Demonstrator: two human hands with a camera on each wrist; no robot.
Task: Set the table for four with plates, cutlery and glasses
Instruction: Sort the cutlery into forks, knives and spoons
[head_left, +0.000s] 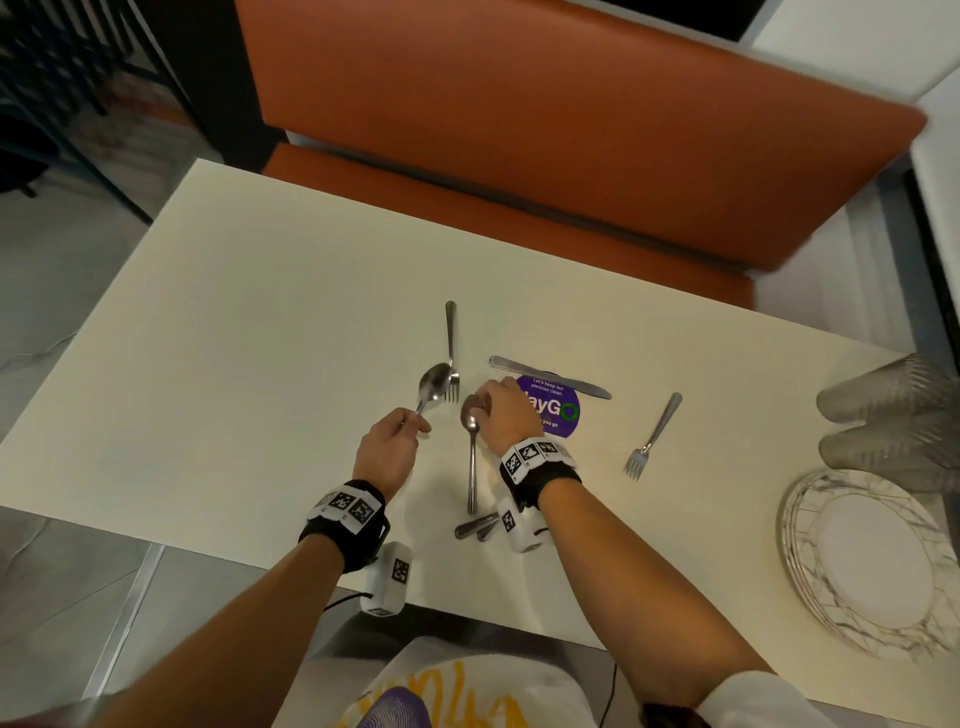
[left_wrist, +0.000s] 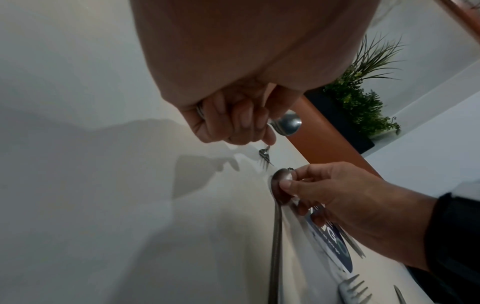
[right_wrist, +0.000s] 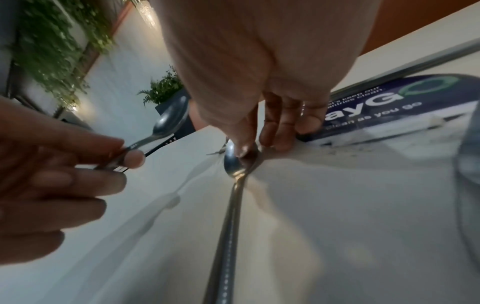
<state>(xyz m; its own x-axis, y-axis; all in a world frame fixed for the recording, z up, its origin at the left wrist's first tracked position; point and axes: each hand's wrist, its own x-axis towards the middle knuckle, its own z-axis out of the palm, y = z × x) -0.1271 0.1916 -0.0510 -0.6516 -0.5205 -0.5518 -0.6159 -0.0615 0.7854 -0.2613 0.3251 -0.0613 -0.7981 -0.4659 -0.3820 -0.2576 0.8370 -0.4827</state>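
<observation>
a cream-white table (head_left: 249, 332) is filling most of the head view, with an orange padded bench (head_left: 545, 130) running along its far side and grey floor showing at the left. green potted plants (left_wrist: 363, 102) are standing on a white ledge behind the bench in the wrist views. a round purple sticker (head_left: 558, 410) is lying flat near the table's middle, and a knife (head_left: 550, 376) is lying across its far edge. one fork (head_left: 452, 348) is lying beyond the hands, tines toward the person; another fork (head_left: 652, 436) is lying to the right of the sticker. a stack of marble-patterned plates (head_left: 810, 561) is sitting at the right edge, with blurred upturned glasses (head_left: 883, 415) just beyond it. two more handles (head_left: 478, 526) are poking out from under the right wrist.

the left hand (head_left: 387, 447) is holding a raised spoon (head_left: 434, 387) off the table, thumb and curled fingers pinching its handle, bowl tilted up and away over the far fork's tines. the right hand (head_left: 506, 415) is reaching down onto a second spoon (head_left: 471, 457) that is lying on the table with its handle pointing toward the person; thumb and fingertips (right_wrist: 244, 150) are closing on the bowl from both sides, the remaining fingers resting on the sticker's edge.
</observation>
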